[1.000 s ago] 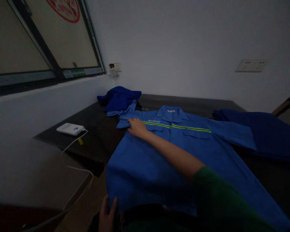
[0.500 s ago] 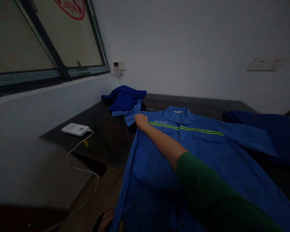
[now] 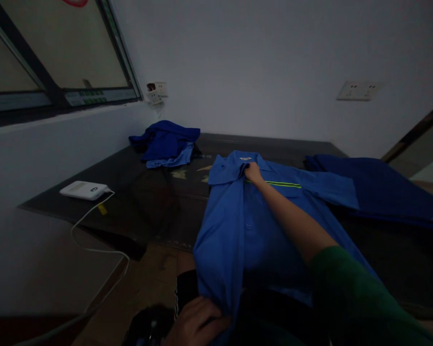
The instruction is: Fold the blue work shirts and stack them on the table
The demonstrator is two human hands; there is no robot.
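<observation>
A blue work jacket [image 3: 270, 235] with a collar and yellow-green stripes lies on the dark table, its left side turned inward over the front. My right hand [image 3: 253, 172] is closed on the folded-over edge just below the collar. The right forearm and green sleeve cross the jacket and cover part of its chest. Low in the view, my left hand [image 3: 199, 321] grips the jacket's near left edge close to the hem. Shadow makes the lower part of the jacket hard to see. One jacket sleeve stretches out to the right.
On the dark table [image 3: 159, 206], crumpled blue clothes [image 3: 166, 142] lie at the back left. A white power bank [image 3: 83, 190] with a white cable [image 3: 94, 250] sits near the left edge. Dark blue folded fabric [image 3: 378, 190] lies on the right. Wall sockets [image 3: 358, 90] are behind.
My right hand has brought the jacket's left side inward to the right, folding it over the front. My left hand has also shifted right with the lower edge. The view has turned slightly right.
</observation>
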